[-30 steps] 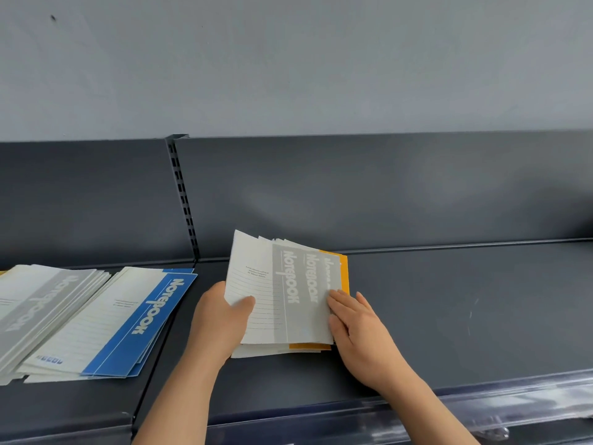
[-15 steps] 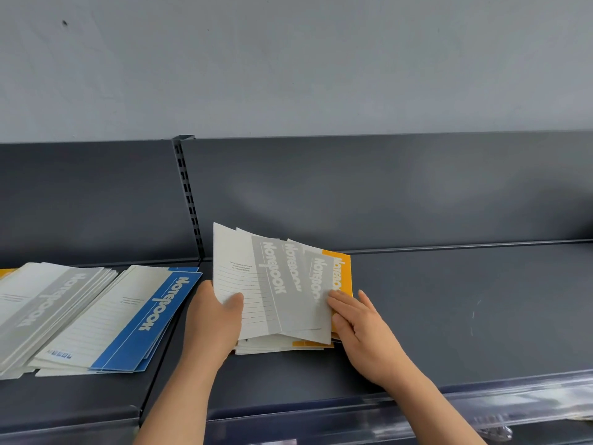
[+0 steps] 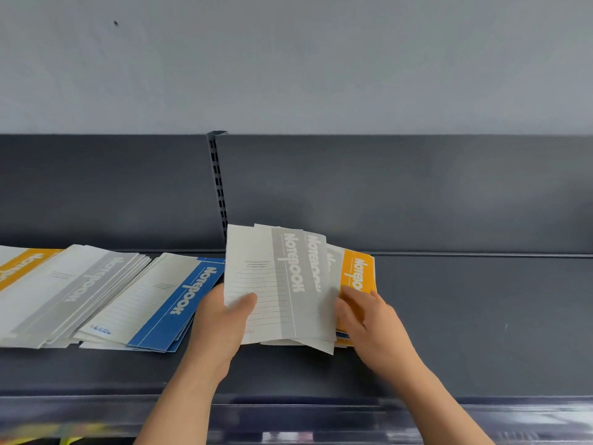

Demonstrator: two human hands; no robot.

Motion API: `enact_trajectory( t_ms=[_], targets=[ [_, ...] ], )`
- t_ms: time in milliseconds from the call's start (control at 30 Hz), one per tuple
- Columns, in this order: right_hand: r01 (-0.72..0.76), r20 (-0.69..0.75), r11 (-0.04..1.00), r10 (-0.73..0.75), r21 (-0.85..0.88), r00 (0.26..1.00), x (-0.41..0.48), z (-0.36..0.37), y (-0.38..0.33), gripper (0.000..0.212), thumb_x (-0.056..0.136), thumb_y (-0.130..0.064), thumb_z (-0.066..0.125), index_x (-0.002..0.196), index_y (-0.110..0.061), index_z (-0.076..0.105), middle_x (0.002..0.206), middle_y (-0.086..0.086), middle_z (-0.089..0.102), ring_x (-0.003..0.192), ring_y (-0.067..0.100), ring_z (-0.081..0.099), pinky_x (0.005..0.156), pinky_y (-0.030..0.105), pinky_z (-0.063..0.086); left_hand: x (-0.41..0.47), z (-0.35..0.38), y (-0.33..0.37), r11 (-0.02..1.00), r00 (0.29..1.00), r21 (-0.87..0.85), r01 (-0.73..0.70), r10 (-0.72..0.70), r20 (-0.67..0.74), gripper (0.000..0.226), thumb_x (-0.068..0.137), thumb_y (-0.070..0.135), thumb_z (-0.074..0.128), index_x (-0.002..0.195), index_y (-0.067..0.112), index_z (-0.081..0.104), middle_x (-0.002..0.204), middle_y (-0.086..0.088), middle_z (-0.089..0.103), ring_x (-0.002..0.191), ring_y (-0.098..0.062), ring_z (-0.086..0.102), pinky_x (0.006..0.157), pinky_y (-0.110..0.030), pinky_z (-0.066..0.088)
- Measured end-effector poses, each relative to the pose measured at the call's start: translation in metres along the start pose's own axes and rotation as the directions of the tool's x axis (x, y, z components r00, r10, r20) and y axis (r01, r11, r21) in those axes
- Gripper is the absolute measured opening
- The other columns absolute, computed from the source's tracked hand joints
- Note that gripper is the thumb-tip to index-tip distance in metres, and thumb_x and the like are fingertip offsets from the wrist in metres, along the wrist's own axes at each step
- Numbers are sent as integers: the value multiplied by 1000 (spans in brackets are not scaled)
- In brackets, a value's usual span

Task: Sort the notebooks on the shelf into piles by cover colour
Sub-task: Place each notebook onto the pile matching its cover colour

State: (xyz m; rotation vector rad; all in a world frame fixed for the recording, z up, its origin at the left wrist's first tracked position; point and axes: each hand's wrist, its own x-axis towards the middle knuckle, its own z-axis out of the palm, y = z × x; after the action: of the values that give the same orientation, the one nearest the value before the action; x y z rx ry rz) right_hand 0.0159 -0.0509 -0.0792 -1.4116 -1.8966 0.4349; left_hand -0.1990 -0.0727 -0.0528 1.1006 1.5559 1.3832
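**Left hand** (image 3: 221, 322): pinches the grey notebooks (image 3: 288, 284) at their lower left corner. The thumb lies on top of the front cover; the fingers beneath are hidden.

**Right hand** (image 3: 369, 322): the fingers lie close together on the orange notebook (image 3: 357, 271), with their tips at the right edge of the grey fan. The thumb is not visible.

**Change noted:** the grey notebooks are fanned wider than a second ago and stand further left. Their upper left corner is now at the foot of the slotted upright (image 3: 218, 187), and their left edge meets the corner of the blue pile (image 3: 179, 300). More of the orange cover is exposed.

**Surroundings:** the orange notebook tops a small stack on the shelf (image 3: 465, 316), with blue edges showing beneath it. Left of the blue pile lies the grey pile (image 3: 80, 284), the two overlapping. At the far left edge is another orange cover (image 3: 19, 268), which the earlier frames barely showed.
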Motion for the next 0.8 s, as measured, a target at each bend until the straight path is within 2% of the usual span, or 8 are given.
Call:
enact_trajectory(
  t_ms=[67,133,233,300,400,467,633,800],
  targets=[
    [-39,-2,997,39,60,999,6,8,-18,23,94,-39,44,82,-21,52,73,-6,57,74,18,50,58,29,43,-2,-10,0,999,1000,-38,-2,2,-14,21,94,12,55,107,27,63,102,9,68,95,-11,63,65,-25,50],
    [-69,-14,984,73,165,997,12,15,-38,19,93,-37,50,93,-20,56,83,-7,63,78,15,59,66,33,50,-4,-21,0,998,1000,-68,-5,4,-23,21,94,14,56,110,24,63,105,7,69,99,-15,64,69,-27,53],
    [-78,-34,951,93,300,995,20,28,-62,9,91,-32,55,92,-23,58,89,-12,66,81,4,60,63,22,49,-7,-42,0,996,1000,-90,-17,17,1,22,93,16,57,114,23,63,108,7,70,103,-15,65,79,-31,54],
    [-68,-10,934,76,350,997,22,40,-77,9,91,-29,56,97,-24,61,92,-13,66,82,3,61,59,15,46,-10,-58,-1,998,999,-57,-39,40,16,22,95,18,55,115,25,61,110,11,69,103,-9,64,80,-25,52],
    [-34,50,935,18,352,999,24,64,-102,19,91,-31,56,109,-32,58,99,-17,64,85,2,61,63,14,50,-11,-88,-5,994,995,75,-79,83,-51,20,97,25,50,116,27,55,111,19,64,103,-1,60,73,-16,46],
    [10,83,938,-41,347,996,23,80,-123,16,91,-29,56,102,-41,54,90,-25,62,80,-4,60,58,12,49,-11,-111,-9,983,992,168,-73,88,-86,20,99,28,44,117,24,49,114,18,60,101,1,56,68,-14,43],
    [39,131,938,-89,345,987,25,128,-177,18,89,-22,57,102,-35,58,87,-16,65,79,6,61,64,23,53,-7,-181,-13,958,985,284,-37,83,-154,24,101,17,32,120,21,45,122,10,54,105,-8,54,58,-9,42],
    [30,176,949,-89,314,980,27,183,-239,13,90,-30,54,101,-34,57,88,-14,62,81,8,60,60,33,56,6,-267,-22,901,972,425,-87,171,-162,33,99,16,33,126,28,48,126,7,51,110,-8,51,80,-18,46]
  ],
)
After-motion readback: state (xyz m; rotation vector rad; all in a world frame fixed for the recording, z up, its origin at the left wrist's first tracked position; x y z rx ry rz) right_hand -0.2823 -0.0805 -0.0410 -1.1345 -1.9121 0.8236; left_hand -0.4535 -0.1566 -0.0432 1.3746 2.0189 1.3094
